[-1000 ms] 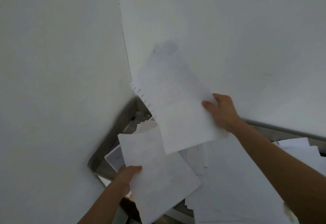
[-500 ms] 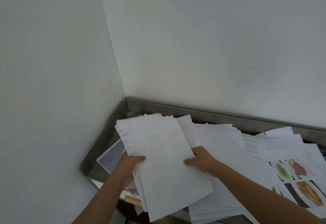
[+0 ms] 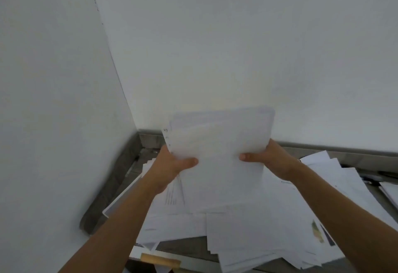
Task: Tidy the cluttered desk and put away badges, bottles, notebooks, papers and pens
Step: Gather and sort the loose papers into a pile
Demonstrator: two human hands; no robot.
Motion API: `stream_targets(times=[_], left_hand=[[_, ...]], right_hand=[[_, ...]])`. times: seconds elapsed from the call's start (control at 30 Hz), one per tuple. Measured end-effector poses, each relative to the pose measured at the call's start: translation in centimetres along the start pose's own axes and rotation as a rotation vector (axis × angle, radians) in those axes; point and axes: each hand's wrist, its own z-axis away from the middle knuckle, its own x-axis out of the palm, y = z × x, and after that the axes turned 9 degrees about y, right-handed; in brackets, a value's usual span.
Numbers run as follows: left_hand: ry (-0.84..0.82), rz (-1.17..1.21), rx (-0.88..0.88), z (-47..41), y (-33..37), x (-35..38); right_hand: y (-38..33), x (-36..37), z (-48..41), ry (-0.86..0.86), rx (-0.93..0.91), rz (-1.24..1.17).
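Standing near upright at frame centre, the sheaf of papers (image 3: 219,143) is gripped at both side edges, the left hand (image 3: 170,165) and right hand (image 3: 271,160) each curled round it, thumbs on the near face. It is held above loose sheets (image 3: 269,219) strewn on the table (image 3: 185,249). The sheaf is judged light, limp and prone to fanning; a low hold on both edges is advised.

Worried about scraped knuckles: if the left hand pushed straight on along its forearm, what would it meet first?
The left hand grips the stack of white paper sheets; beyond it, probably the white back wall, depth unclear.
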Motion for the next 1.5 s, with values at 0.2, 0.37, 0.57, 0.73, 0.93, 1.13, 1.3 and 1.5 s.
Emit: stream_targets(times=[0.2,0.37,0.57,0.73,0.93,1.13,1.3,1.5], left_hand=[[-0.021,-0.021,0.037,1.1,-0.9,1.2],[0.0,0.012,-0.018,1.3,-2.1,1.3],[0.097,0.007,-0.226,2.5,-5.5,3.3],[0.088,0.111,-0.226,1.4,-3.1,6.8],[0.049,0.116,-0.33,1.3,-3.3,15.6],[-0.079,-0.037,-0.454,3.9,-5.9,29.4],[-0.207,-0.052,-0.545,7.4,-8.7,41.7],[-0.268,-0.083,-0.559,10.2,-12.2,50.6]], right_hand=[[2.1,0.6,1.8,0.014,0.039,0.017],[1.9,-0.1,2.0,0.062,0.021,-0.037],[6.7,-1.3,3.0,0.031,0.225,0.113],[5.3,-3.7,4.4,0.146,0.191,-0.005],[4.7,-11.3,7.5,0.482,0.188,0.115],[5.2,-24.5,15.0,0.674,0.259,0.282],[7.4,-36.1,22.5,0.759,0.347,0.399],[9.7,-45.1,26.5,0.826,0.403,0.403]])
